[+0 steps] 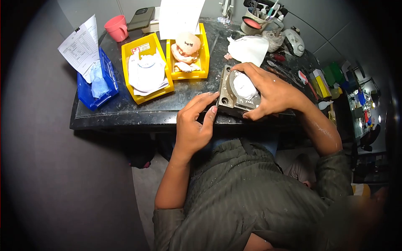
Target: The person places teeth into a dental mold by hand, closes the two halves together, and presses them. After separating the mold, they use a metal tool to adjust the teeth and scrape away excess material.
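A metal flask block (226, 93) with round holes in its corners lies at the front edge of the dark worktop, slightly turned. White material (244, 85) fills the rounded opening in its middle. My left hand (197, 121) touches the block's left side with its fingertips, thumb and fingers apart. Across the block's right side, my right hand (272, 90) grips it, fingers at the back edge and thumb at the front corner. Its palm hides part of the right side.
Yellow bins (147, 99) (190, 75) hold papers and pink and white casts. A blue bin (109, 69) stands left. Behind are a pink mug (116, 28) and a phone (141, 19). Tools (284, 72), a white cloth (249, 49) and a white device (294, 42) lie right.
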A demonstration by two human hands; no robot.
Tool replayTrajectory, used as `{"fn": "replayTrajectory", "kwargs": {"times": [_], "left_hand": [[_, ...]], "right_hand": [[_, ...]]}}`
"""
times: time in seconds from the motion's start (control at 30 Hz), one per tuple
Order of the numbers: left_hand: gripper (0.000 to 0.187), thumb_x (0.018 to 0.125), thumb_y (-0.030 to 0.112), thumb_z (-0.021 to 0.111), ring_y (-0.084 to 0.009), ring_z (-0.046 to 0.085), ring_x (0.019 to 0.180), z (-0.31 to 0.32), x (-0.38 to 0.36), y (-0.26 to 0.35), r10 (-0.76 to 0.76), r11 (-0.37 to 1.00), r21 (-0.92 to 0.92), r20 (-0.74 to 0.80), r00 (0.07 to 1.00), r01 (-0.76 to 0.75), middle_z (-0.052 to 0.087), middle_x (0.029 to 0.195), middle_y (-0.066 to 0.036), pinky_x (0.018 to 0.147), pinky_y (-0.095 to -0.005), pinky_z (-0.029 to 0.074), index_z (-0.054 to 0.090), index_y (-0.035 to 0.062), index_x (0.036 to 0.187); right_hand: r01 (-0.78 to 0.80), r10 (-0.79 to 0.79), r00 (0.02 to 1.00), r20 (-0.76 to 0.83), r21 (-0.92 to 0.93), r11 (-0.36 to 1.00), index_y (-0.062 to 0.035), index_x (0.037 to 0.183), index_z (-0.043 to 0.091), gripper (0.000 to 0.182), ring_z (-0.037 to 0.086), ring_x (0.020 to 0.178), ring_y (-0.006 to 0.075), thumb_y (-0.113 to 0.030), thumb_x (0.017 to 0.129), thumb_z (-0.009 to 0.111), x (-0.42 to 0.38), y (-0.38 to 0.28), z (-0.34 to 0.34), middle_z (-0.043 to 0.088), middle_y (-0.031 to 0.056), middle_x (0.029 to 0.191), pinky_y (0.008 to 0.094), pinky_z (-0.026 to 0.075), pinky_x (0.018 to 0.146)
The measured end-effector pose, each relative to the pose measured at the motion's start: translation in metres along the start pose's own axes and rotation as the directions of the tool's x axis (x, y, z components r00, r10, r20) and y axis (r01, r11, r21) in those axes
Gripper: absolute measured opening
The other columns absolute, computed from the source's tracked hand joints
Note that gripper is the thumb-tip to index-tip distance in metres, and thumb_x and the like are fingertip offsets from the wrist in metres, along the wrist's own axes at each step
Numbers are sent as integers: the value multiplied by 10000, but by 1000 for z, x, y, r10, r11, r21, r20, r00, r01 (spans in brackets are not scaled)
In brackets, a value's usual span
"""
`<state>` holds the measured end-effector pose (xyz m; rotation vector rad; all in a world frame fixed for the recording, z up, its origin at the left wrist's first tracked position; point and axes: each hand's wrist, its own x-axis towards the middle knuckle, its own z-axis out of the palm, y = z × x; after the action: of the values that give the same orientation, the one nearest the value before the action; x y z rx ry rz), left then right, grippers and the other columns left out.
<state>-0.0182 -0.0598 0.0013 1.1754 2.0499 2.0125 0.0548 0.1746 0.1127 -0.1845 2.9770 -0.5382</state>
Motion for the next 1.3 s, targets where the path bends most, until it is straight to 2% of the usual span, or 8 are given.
{"fn": "replayTrajectory", "kwargs": {"times": [0.47, 0.57, 0.73, 0.83, 0.87, 1.0, 1.13, 1.3], "left_hand": [[373, 889, -31, 633, -209, 692, 1098, -5, 1, -3, -41, 991, -128, 54, 998, 48, 739, 1161, -150, 1016, -327, 499, 704, -55, 1255], [330, 940, 15, 653, -195, 698, 1069, -5, 5, -3, -114, 977, -175, 75, 991, 126, 740, 1143, -142, 988, -314, 513, 690, -62, 1258], [390, 1021, 239, 676, -158, 682, 885, -6, 37, -2, -327, 919, -177, 152, 933, 351, 728, 1077, -151, 860, -288, 538, 663, -80, 1245], [552, 986, 451, 695, -123, 628, 704, -4, 71, 9, -463, 862, -69, 296, 836, 502, 678, 858, -85, 658, -276, 536, 701, -90, 1095], [608, 966, 514, 705, -116, 611, 648, -3, 79, 15, -566, 801, 51, 393, 725, 597, 649, 778, -60, 589, -273, 528, 711, -90, 1042], [663, 934, 578, 726, -108, 544, 523, 8, 87, 21, -595, 802, 225, 365, 716, 553, 574, 665, -33, 497, -282, 519, 692, -83, 912], [604, 923, 543, 765, -102, 535, 531, 6, 85, 11, -618, 772, 146, 403, 675, 619, 556, 678, -19, 517, -295, 564, 665, -50, 871], [546, 951, 494, 753, -94, 560, 586, 7, 80, 14, -632, 735, 54, 417, 653, 676, 588, 754, -33, 518, -293, 569, 651, -42, 961]], "right_hand": [[41, -42, 999, 12, 90, 995, 2, 1486, 411, 1055, 524, 1344, 439, -491, 695, 905, 0, 6, -3, 490, 292, 1464, 453, 436, 1122], [23, 22, 979, -201, 221, 975, 13, 1439, 509, 902, 572, 1289, 353, -522, 800, 855, -4, 13, -6, 602, 217, 1369, 436, 456, 1094], [-129, 445, 822, -354, 646, 752, 7, 1208, 660, 603, 669, 885, 138, -512, 919, 765, -32, 35, 21, 680, 118, 1056, 285, 565, 749], [-374, 647, 762, -5, 813, 447, -9, 946, 695, 556, 596, 543, 80, -564, 934, 729, -47, 31, 37, 607, 14, 699, 222, 473, 446], [-358, 625, 781, 16, 830, 427, 40, 934, 700, 617, 590, 504, 95, -576, 930, 728, -47, 25, 39, 624, 25, 669, 226, 480, 456], [-340, 601, 799, 8, 831, 440, 81, 996, 723, 616, 634, 568, 105, -528, 917, 769, -41, 24, 44, 702, 86, 764, 239, 499, 495], [-134, 501, 865, -43, 940, 312, 96, 1071, 734, 573, 701, 748, 135, -438, 891, 835, -37, 26, 51, 749, 130, 894, 258, 558, 669], [-162, 468, 884, 7, 943, 292, 102, 1100, 729, 561, 708, 839, 149, -405, 888, 847, -36, 37, 55, 758, 140, 978, 270, 562, 771]]}}
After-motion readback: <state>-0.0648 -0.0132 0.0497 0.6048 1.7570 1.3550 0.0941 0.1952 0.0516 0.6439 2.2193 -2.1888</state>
